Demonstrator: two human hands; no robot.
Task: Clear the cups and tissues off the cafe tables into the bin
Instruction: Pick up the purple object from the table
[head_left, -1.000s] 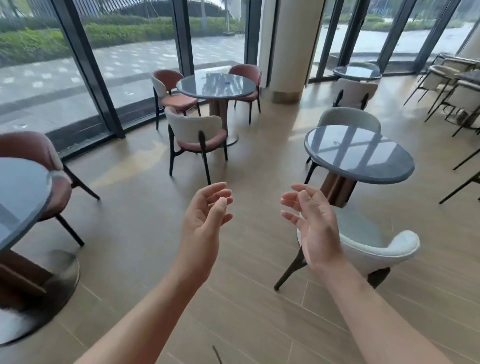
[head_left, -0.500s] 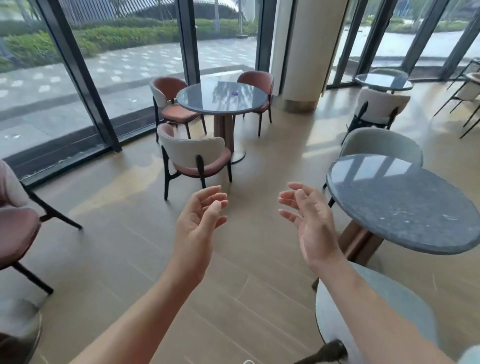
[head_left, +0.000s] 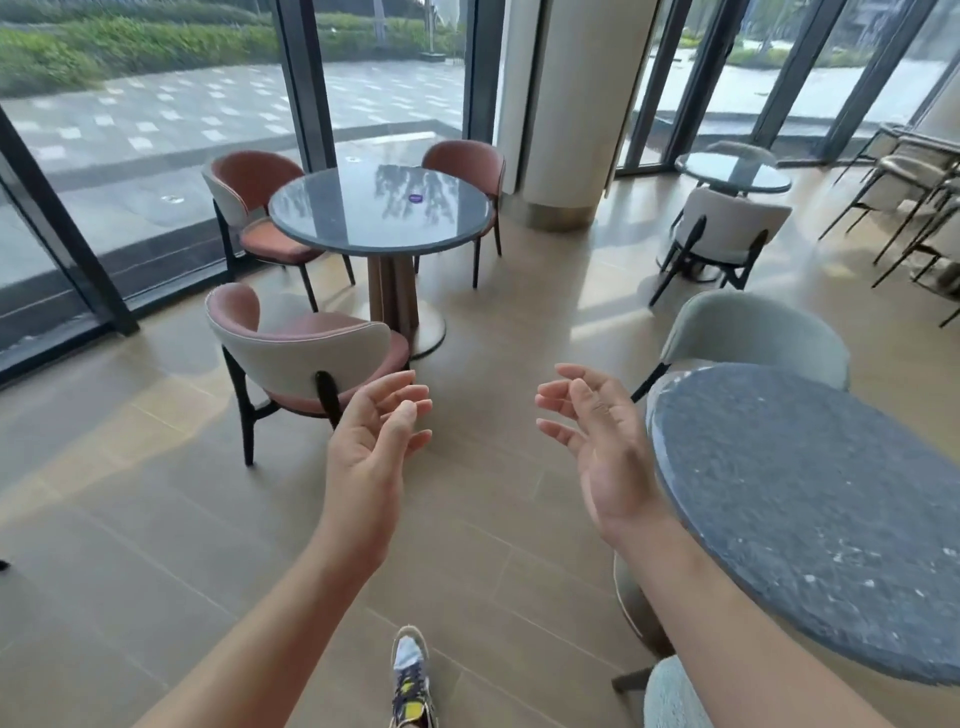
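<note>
Cafe seating area, tiled floor (head_left: 156, 519) throughout, with full-height windows (head_left: 156, 130) across the upper frame and a round pillar (head_left: 566, 104) at upper centre. Near table (head_left: 831, 519), lower right: the visible part of the top carries nothing; its lower edge is hidden behind the right forearm. Centre table (head_left: 363, 218), upper middle: the top is bare apart from one small purple item (head_left: 416, 197), too small to identify. Far table (head_left: 732, 174), upper right: nothing can be made out on it at this range. Pink chairs (head_left: 306, 358) ring the centre table and pale chairs (head_left: 748, 327) stand by the other two; no seat visibly holds litter. Left hand (head_left: 371, 447) and right hand (head_left: 602, 452) are raised at mid frame, palms facing each other, well apart, fingers spread and loosely bent, holding nothing. One shoe (head_left: 410, 670) shows at the bottom edge. No cup or tissue is identifiable anywhere in view, and no bin is visible. Assessment: the three tables in sight appear cleared, subject to a check of the purple item. Tables outside the frame cannot be judged, so completion cannot be confirmed from this position.
</note>
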